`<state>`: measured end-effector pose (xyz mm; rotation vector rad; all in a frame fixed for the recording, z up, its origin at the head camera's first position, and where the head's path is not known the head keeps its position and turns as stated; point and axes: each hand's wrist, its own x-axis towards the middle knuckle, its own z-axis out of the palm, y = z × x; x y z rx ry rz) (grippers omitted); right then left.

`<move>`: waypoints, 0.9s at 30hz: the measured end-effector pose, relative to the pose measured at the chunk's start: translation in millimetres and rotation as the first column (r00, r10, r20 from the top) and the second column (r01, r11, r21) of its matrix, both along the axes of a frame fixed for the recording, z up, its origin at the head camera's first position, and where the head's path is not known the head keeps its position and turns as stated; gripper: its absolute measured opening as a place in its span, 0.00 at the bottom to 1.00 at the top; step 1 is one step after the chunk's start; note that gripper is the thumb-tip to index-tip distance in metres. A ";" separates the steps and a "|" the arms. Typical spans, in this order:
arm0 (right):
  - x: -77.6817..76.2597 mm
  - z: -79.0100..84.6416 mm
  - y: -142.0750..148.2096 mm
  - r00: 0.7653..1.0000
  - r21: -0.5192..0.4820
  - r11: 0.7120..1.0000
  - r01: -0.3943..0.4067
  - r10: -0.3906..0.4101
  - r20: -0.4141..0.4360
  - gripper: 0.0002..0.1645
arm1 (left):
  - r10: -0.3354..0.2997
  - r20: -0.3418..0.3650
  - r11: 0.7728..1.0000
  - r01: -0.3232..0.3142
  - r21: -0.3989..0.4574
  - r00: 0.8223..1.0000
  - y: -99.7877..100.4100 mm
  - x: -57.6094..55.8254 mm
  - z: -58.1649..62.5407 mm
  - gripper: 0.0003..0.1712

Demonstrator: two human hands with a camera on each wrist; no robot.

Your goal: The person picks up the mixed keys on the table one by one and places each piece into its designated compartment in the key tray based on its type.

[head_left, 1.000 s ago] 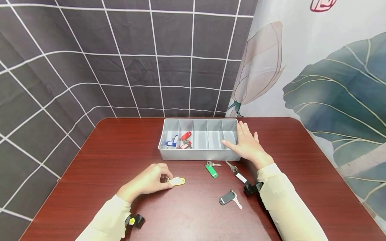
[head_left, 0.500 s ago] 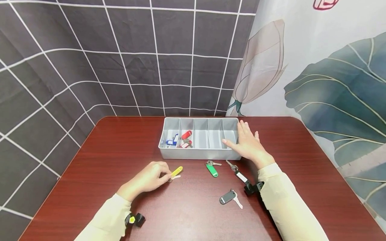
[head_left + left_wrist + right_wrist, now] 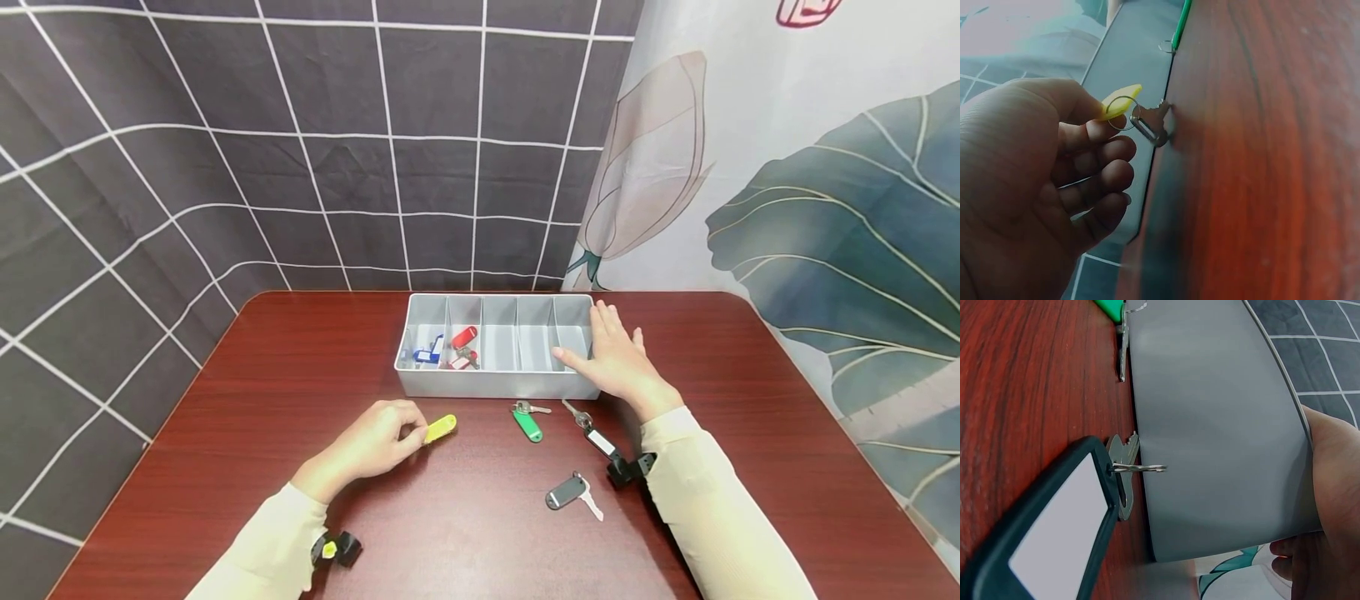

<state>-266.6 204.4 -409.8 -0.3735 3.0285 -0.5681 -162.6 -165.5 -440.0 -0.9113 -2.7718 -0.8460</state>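
Observation:
My left hand (image 3: pixel 382 439) pinches a yellow key tag (image 3: pixel 441 428) between thumb and forefinger. From its ring dangles a key (image 3: pixel 1152 122), seen in the left wrist view just above the table; the other fingers are loosely curled. At the right end of a grey divided tray (image 3: pixel 495 385), my right hand (image 3: pixel 618 358) holds the wall, thumb over the rim and fingers along the outside. Blue key tags (image 3: pixel 427 353) lie in the leftmost compartment. Red key tags (image 3: pixel 464 337) with keys lie in the one beside it.
In front of the tray lies a green key tag (image 3: pixel 528 425) with its key. A black-framed key tag (image 3: pixel 600 442) lies near my right wrist, its key pointing at the tray. Closer to me is a dark grey key tag (image 3: pixel 566 492) with a key.
My left hand has raised the yellow key tag and turned it, so its outer end now points up and away. The right hand and the tray have stayed in place.

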 end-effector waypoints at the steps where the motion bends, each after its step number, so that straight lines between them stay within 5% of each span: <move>1: 0.1 0.1 0.1 1.000 0.001 1.000 0.000 0.000 0.001 0.70 | 0.001 0.004 1.000 -0.001 0.004 1.000 0.4 0.2 1.4 0.10; 15: -0.4 -0.9 0.2 1.000 0.004 1.000 -0.007 0.007 -0.008 0.70 | -0.035 -0.082 0.999 0.038 0.035 0.996 14.9 -5.5 31.0 0.09; 27: 2.6 1.9 0.5 1.000 0.001 1.000 -0.009 0.009 -0.010 0.70 | -0.088 -0.206 0.995 0.095 0.021 0.975 38.9 -20.3 66.4 0.10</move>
